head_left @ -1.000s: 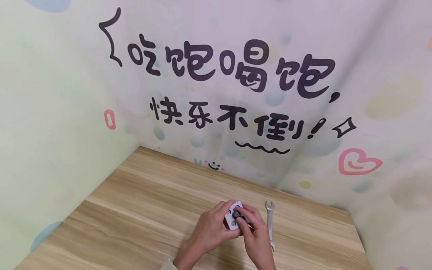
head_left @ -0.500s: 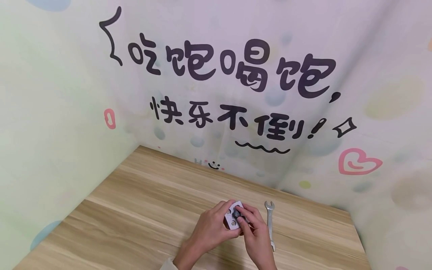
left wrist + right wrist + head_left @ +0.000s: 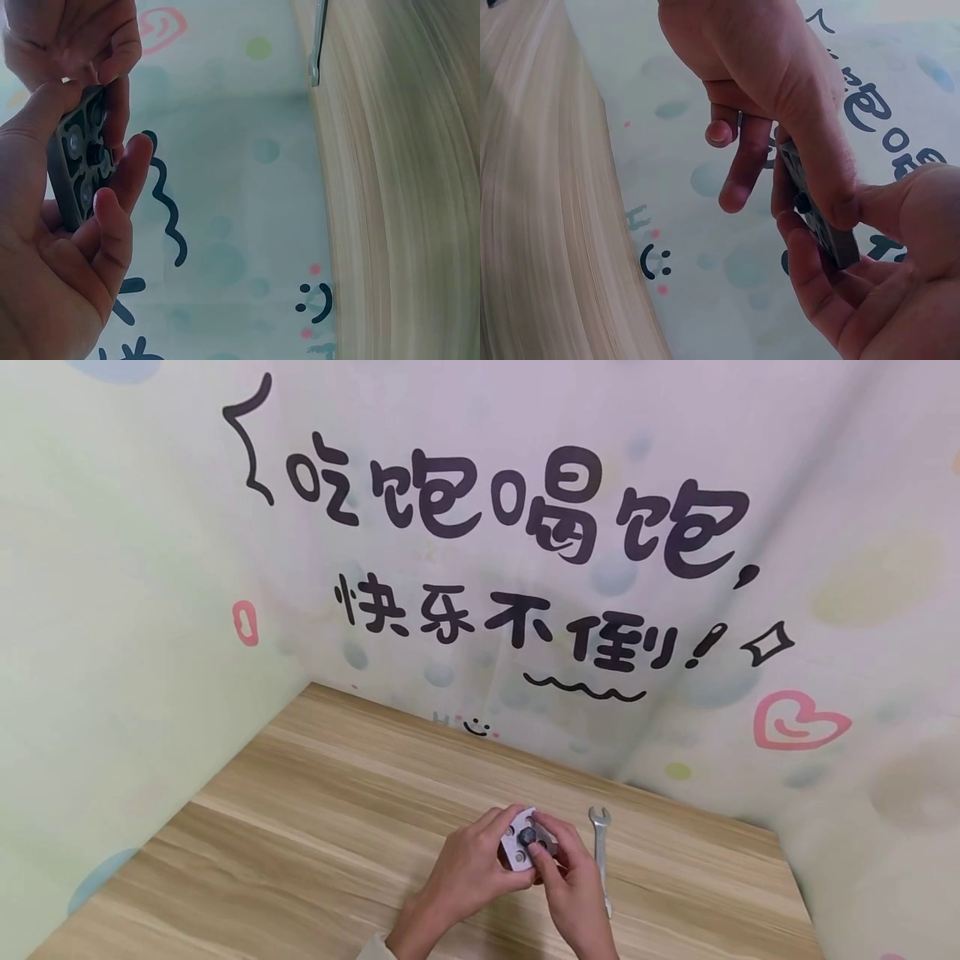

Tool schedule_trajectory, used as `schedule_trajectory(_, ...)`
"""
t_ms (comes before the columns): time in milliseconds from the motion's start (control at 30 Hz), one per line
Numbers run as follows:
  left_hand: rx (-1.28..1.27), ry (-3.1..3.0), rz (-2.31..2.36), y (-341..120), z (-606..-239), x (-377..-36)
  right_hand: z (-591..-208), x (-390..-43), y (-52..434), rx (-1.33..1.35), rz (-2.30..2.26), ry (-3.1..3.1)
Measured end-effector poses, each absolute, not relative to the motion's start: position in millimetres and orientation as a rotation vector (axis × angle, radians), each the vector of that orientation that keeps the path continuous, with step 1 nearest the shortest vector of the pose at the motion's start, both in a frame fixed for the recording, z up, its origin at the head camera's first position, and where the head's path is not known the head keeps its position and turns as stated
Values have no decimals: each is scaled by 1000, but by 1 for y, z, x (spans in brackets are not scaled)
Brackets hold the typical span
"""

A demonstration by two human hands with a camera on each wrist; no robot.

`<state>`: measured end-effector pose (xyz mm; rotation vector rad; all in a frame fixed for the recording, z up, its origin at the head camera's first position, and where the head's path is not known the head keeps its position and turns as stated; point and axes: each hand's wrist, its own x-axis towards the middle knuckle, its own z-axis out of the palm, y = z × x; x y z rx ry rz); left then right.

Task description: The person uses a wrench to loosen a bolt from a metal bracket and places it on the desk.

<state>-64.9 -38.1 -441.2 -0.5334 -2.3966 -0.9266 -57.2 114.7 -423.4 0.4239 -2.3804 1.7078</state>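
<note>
Between both hands is a thick, square metal plate (image 3: 513, 857) with round holes near its corners. A dark bolt (image 3: 527, 836) stands in its middle, head facing up in the head view. The left hand (image 3: 468, 860) grips the plate from the left, thumb along the near side and fingers over the far edge. The thumb of the right hand (image 3: 572, 868) lies against the bolt head, while its fingers curl round the plate's right edge. In the left wrist view the recessed side of the plate (image 3: 75, 161) shows. The right wrist view hides most of the plate (image 3: 844, 247) behind the thumb.
An open-end wrench (image 3: 600, 856) lies on the wooden tabletop (image 3: 315, 827), just right of the right hand. Printed fabric walls (image 3: 112, 610) stand along the table's left, back and right sides.
The right index finger has moved off the bolt head to the plate's upper right edge, leaving more of the head visible. The left hand and plate stay almost still.
</note>
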Motion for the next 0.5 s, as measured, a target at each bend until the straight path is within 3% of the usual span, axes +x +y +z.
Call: schedule_trajectory(500, -525, -2471, -974, -38, -438, -62, -422, -53, 107, 155, 1682, -2450)
